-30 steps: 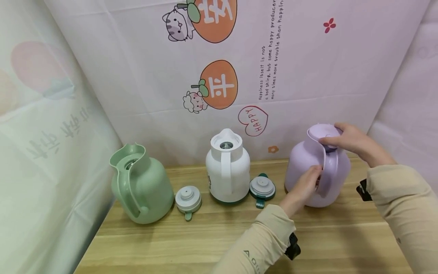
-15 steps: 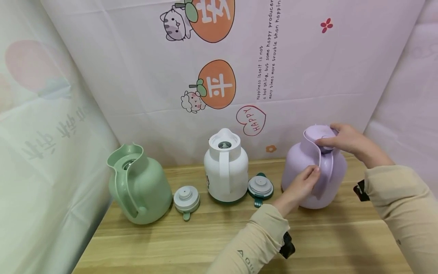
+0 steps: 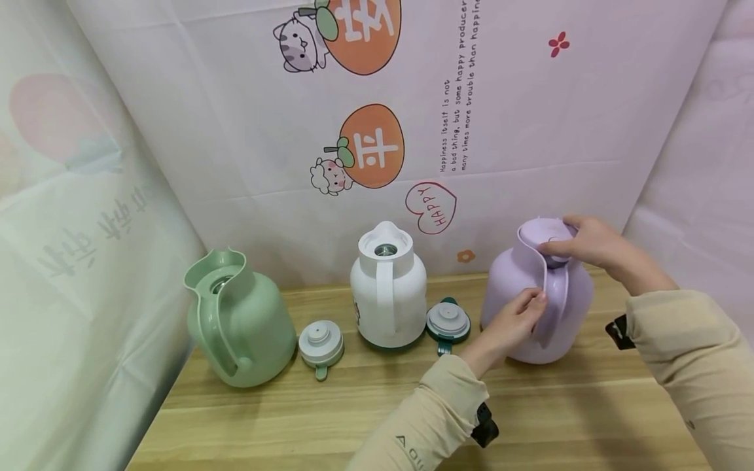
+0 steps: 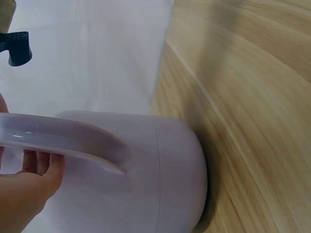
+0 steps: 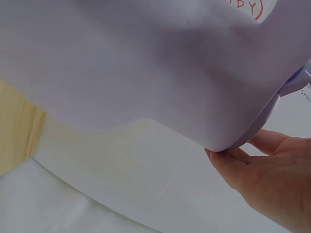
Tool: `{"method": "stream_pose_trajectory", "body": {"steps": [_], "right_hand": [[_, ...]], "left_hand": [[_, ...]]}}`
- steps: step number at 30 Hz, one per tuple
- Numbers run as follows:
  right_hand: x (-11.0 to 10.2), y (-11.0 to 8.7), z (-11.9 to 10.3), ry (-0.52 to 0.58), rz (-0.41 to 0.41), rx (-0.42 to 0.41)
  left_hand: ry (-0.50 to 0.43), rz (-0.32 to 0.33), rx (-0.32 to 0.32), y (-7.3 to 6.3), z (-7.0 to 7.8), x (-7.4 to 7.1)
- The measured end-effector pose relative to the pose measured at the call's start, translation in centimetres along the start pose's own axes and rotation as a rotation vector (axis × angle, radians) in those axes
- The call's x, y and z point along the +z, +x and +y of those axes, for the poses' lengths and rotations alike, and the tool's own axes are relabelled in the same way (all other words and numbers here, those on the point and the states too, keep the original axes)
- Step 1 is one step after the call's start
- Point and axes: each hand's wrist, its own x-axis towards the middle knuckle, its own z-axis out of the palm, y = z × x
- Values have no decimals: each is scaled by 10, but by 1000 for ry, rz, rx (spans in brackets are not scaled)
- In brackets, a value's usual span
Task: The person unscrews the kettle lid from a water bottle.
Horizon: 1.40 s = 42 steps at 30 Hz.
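A purple thermos jug (image 3: pixel 501 288) stands upright on the table at the right of the head view. My left hand (image 3: pixel 514 324) holds its handle (image 4: pixel 63 135), with curled fingers against the handle in the left wrist view. On top, the jug's lid (image 3: pixel 538 230) sits in the spouted mouth. From the right, my right hand (image 3: pixel 597 247) grips that lid, its thumb on the near side and its fingers at the far rim. The right wrist view is mostly filled by the jug's body (image 5: pixel 121 63), which hides much of the lid.
A white jug (image 3: pixel 365 288) stands lidless in the middle, a green jug (image 3: pixel 265 320) lidless at the left. Beside them a green-tabbed grey lid (image 3: pixel 321 343) and a dark green and grey lid (image 3: pixel 448 320) lie on the wooden table (image 3: pixel 330 418). A printed cloth (image 3: pixel 265 150) hangs behind.
The head view has shifted slightly. My left hand has closed its fingers more against the handle. My right hand stays on the lid, its thumb sliding slightly left with the view.
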Motion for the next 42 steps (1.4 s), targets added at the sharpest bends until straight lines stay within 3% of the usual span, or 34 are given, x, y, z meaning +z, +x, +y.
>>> {"method": "stream_pose_trajectory", "body": {"steps": [14,19,24,35,42], "right_hand": [[4,-7,-8,-12,-12,-23],[5,-8,-9,6,-29,-16],[4,-9,-10,11,-35,-8],[4,-10,-10,34,-42,-3],[4,-9,-10,32,-34,-21]], "left_hand": [[16,-39,29,-7,5,-5],[10,10,26,-7,10,-4],[81,59,36,-7,14,-4],[179,-2,87,-4,18,-10],[282,13,131,-1,21,-9]]}}
